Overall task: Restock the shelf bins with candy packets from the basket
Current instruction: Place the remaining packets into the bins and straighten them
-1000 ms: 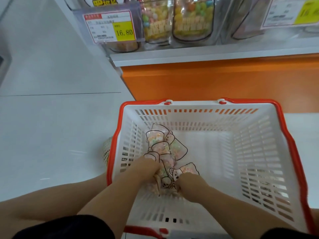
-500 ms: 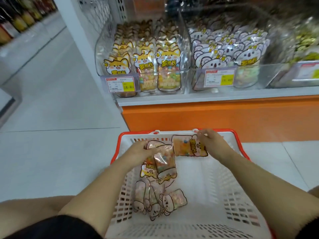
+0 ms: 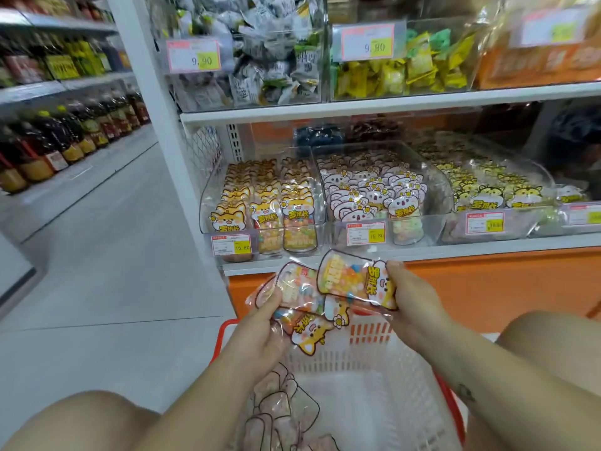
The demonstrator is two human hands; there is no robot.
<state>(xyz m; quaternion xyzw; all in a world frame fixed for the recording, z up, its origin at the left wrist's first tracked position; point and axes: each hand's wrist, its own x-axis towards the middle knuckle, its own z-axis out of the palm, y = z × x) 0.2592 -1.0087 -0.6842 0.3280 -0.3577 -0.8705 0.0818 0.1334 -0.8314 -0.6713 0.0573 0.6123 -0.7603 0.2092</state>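
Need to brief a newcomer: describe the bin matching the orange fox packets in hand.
Find the lower shelf above the orange base. The fox bin is its leftmost, beside the white post. Its packets show orange faces; the neighbouring bin holds white ones.

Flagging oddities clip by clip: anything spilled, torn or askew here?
Nothing stands out. The left hand and right hand grip intact candy packets above the basket; the shelf bins hold upright, orderly rows.

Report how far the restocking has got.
Done: the fox-packet bin already holds full rows. In hand: the left hand grips two fox packets, the right hand pinches a third packet, all held over the basket, short of the shelf. Left: bin these, then the loose packets in the basket.
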